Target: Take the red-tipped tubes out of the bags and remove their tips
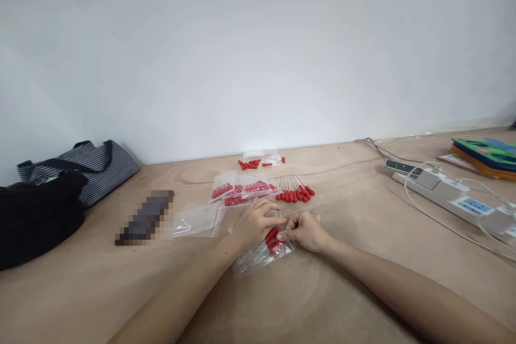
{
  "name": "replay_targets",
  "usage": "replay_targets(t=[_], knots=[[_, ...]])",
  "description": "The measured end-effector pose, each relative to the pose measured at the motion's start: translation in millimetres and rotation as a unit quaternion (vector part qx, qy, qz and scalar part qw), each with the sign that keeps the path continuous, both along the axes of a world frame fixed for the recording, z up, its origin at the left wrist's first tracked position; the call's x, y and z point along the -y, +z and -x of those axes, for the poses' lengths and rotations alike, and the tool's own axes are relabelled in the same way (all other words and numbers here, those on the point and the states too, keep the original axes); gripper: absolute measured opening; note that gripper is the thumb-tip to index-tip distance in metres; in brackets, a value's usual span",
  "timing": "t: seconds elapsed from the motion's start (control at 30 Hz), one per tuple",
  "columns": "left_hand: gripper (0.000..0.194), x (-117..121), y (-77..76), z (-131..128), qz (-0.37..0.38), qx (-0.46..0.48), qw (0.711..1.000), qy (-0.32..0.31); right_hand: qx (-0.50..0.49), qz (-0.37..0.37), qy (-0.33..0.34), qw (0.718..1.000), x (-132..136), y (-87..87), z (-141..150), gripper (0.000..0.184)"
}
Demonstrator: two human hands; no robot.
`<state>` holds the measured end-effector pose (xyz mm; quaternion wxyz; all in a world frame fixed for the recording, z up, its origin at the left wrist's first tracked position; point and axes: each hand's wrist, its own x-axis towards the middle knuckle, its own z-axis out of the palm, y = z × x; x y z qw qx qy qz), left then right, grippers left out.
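Note:
A clear plastic bag (pixel 252 262) lies at a slant on the table, with several red-bulbed droppers (pixel 272 239) in it, their thin pale stems toward the lower left. My left hand (pixel 256 223) reaches over the bag's upper part, fingers bent and gripping it near the opening. From the other side, my right hand (pixel 304 230) has thumb and curled fingers pinched at the bag's edge, close to the red bulbs. Just beyond my hands, a fanned row of loose droppers (pixel 296 193) has its red bulbs facing me.
Filled zip bags (pixel 245 188) overlap behind my left hand, and flat clear bags (pixel 195 220) lie left of it. Loose red bulbs (pixel 250 164) sit near the wall. A blurred dark phone-like object (pixel 147 217) and striped bag (pixel 116 172) are left; a power strip (pixel 451 199) with cables is right.

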<state>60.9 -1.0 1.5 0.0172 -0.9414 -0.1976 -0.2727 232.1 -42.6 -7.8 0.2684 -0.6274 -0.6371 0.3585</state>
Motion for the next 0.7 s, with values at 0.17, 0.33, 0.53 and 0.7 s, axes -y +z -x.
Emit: replay_targets(t=[0.17,0.33,0.53,0.7], knots=[[0.022,-1,-0.8,-2,-0.056,0.021,0.997,-0.053,-0.007,0.0,-0.004,1.0,-1,-2.9,-1,0.039],[0.021,-2,-1.9,-4,-0.089,0.021,0.994,-0.064,-0.013,-0.004,-0.002,1.0,-1,-4.2,-1,0.038],[0.024,-1,-3.7,-5,-0.114,-0.01,0.992,-0.057,-0.016,-0.013,0.007,1.0,-1,-6.8,-2,0.041],[0.028,3,-3.2,-3,-0.097,-0.026,0.994,-0.03,-0.025,-0.012,0.058,0.998,-3,-4.5,-11,0.046]])
